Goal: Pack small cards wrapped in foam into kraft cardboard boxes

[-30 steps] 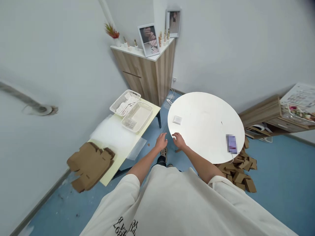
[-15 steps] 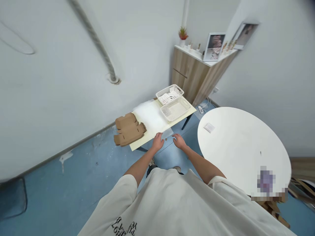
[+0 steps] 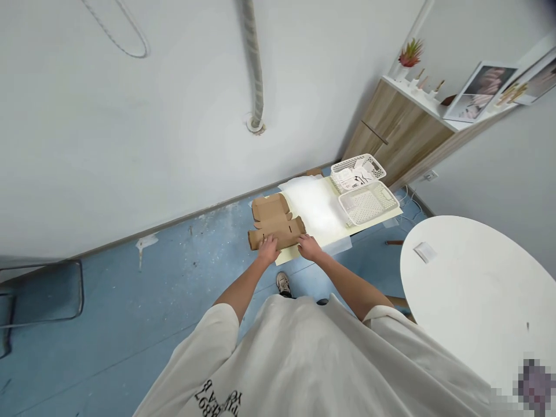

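Observation:
A flat, unfolded brown cardboard box [image 3: 275, 223] lies at the left end of the narrow table [image 3: 339, 231]. My left hand [image 3: 269, 249] rests on its near edge, fingers spread over the board close to a slot. At the box's near right corner, my right hand [image 3: 310, 248] touches the side flap with stretched fingers, the thumb apart from them. The undersides of both hands are hidden. A bright white patch [image 3: 315, 202] covers the tabletop right of the cardboard.
Two white plastic baskets stand at the table's right end; the far basket [image 3: 336, 174] holds white packets, beside the nearer basket [image 3: 369, 202]. A round white table [image 3: 469, 278] is to my right, a wooden cabinet [image 3: 403, 121] behind. A black-framed chair [image 3: 43, 289] stands left.
My view has swung left. Both hands have moved from in front of the table's edge onto the near side of the cardboard box, which still lies flat.

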The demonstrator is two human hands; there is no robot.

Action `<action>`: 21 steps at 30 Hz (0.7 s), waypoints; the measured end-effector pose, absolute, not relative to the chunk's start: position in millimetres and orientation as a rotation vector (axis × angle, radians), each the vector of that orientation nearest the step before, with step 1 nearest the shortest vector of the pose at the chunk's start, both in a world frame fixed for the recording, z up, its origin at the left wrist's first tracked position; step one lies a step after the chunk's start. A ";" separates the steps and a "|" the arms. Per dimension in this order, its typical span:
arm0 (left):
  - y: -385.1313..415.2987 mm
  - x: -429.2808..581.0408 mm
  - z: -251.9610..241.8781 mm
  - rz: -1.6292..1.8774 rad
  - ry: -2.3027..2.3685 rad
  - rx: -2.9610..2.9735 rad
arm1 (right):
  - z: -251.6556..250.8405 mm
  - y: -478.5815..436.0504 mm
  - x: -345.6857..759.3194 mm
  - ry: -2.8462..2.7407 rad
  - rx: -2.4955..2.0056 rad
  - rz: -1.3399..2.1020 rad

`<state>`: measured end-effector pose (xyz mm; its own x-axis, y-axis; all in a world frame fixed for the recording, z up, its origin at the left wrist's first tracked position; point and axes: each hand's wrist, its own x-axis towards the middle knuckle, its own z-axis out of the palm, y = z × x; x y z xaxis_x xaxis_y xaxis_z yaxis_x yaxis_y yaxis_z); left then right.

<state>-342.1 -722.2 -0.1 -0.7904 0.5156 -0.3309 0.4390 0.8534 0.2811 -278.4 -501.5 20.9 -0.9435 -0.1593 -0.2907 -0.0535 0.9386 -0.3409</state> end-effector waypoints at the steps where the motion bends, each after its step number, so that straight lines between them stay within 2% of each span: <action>1: -729.6 -349.2 -1.7 0.224 2.607 0.739 | 19.1 -511.0 -287.6 2.773 -0.187 -0.438; 12: -759.2 -393.3 -6.1 0.328 2.439 0.795 | 3.3 -544.2 -335.3 2.626 -0.163 -0.210; 21: -766.8 -375.2 -11.1 0.238 2.597 1.064 | 9.7 -557.8 -342.5 2.665 -0.326 0.064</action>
<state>-375.2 -766.8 -11.1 -0.6699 0.7052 -0.2320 0.6514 0.7083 0.2720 -342.5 -557.8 9.7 -0.8697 -0.2182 -0.4426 -0.2391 0.9710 -0.0089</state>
